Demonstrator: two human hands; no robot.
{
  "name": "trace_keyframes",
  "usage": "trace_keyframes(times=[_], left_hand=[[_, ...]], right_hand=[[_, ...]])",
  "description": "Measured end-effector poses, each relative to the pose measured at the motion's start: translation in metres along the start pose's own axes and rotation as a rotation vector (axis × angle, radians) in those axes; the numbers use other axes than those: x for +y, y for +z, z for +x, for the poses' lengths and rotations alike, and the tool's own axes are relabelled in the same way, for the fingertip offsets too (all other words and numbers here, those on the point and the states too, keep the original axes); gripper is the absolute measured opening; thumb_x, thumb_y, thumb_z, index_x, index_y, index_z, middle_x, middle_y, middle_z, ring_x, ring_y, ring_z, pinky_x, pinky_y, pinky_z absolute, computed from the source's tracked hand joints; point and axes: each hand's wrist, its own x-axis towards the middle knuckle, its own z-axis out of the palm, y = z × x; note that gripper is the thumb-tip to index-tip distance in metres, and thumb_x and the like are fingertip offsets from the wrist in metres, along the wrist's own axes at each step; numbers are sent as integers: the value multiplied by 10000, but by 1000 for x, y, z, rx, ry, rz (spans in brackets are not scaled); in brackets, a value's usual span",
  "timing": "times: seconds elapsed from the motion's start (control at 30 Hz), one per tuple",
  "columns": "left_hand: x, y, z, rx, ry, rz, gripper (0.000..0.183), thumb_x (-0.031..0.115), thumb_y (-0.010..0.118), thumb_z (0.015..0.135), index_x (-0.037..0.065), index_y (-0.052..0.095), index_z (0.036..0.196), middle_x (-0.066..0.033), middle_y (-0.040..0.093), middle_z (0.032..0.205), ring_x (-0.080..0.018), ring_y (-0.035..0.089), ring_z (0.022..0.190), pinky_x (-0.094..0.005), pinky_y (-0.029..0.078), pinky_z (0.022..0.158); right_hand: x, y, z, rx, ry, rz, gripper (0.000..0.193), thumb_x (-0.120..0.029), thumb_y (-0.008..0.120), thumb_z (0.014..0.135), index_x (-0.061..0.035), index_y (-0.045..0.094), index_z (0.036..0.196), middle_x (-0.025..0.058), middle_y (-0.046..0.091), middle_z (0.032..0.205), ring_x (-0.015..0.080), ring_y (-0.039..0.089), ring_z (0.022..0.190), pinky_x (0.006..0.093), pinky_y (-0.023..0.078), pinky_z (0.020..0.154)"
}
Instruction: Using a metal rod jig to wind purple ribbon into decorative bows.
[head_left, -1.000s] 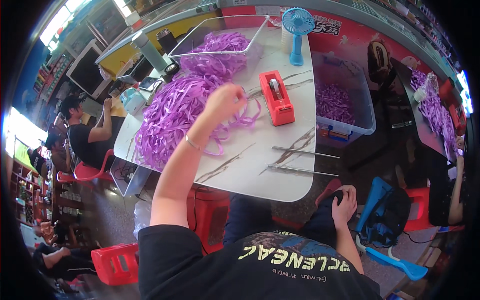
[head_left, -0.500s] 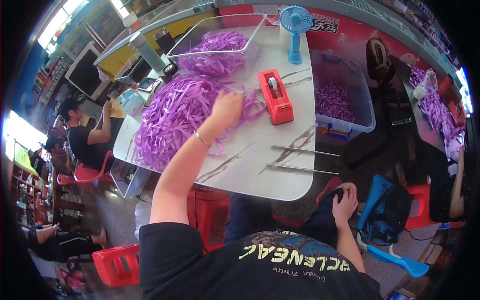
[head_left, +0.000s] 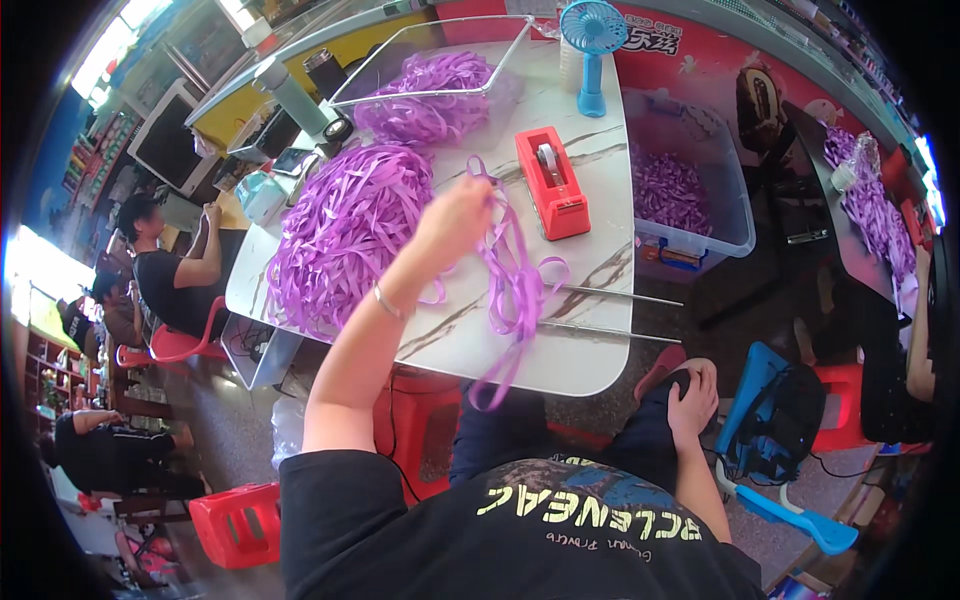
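My left hand [head_left: 455, 222], with a bangle at the wrist, is closed on a bundle of purple ribbon strands [head_left: 515, 285] above the table. Their looped lower ends dangle past the front edge. Just left of that hand lies a big heap of purple ribbons [head_left: 345, 230]. The red tape dispenser [head_left: 553, 185] stands on the right side of the table. Two thin metal rods [head_left: 630, 335] reach over the right edge, partly behind the hanging strands. My right hand [head_left: 692, 402] rests on my knee, its fingers stretched out and holding nothing.
At the back, a clear bin [head_left: 487, 90] contains more ribbons, near a blue handheld fan [head_left: 591, 60] and a green bottle [head_left: 290, 97]. A lidless plastic tub [head_left: 742, 215] stands right of the table. Red stools [head_left: 235, 525] and a blue chair [head_left: 752, 390] surround me.
My left hand has pulled a bundle of purple ribbon strands away from the heap. The strands now hang toward the front edge of the table. My right hand stays on the knee.
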Motion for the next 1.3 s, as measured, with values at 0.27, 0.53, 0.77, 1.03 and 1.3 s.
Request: trace_keyframes(times=[0.27, 0.53, 0.77, 1.03, 1.3], left_hand=[[-74, 5, 54, -241, -50, 144, 399, 158, 501, 781, 24, 514, 1156, -217, 487, 1186, -398, 530, 1003, -431, 430, 874], [16, -11, -33, -323, 178, -16, 898, 410, 691, 681, 83, 260, 1398, -272, 263, 1397, -383, 260, 1305, -438, 277, 1045], [50, 7, -65, -293, 214, -67, 474, 253, 702, 650, 61, 544, 1055, -160, 469, 1192, -335, 452, 1097, -402, 378, 919], [35, -1, -52, -234, 265, -204, 194, 24, 577, 639, 3, 521, 824, -135, 549, 789, -304, 551, 755, -357, 447, 671], [36, -116, -12, 125, 108, -338, 150, -3, 582, 659, 20, 538, 800, -21, 541, 708, -82, 469, 634, -224, 402, 584]], right_hand=[[-4, -4, -1, -4, -3, 9, 436, -249, 601, 758, -98, 528, 1160, 100, 418, 1318, 255, 346, 1255, 405, 260, 1019], [2, 1, -1, 0, -5, -13, 442, -238, 600, 762, -105, 520, 1176, 92, 416, 1322, 252, 344, 1263, 401, 278, 1012], [2, 2, 0, 0, -8, -2, 434, -252, 597, 763, -105, 527, 1166, 91, 407, 1327, 255, 339, 1261, 409, 264, 1022], [0, -1, -2, -5, 5, 3, 433, -248, 600, 761, -109, 527, 1165, 82, 409, 1324, 247, 326, 1273, 406, 266, 1021], [6, 0, -2, 6, 11, -3, 423, -245, 599, 766, -110, 528, 1161, 81, 417, 1316, 244, 324, 1275, 407, 271, 1017]])
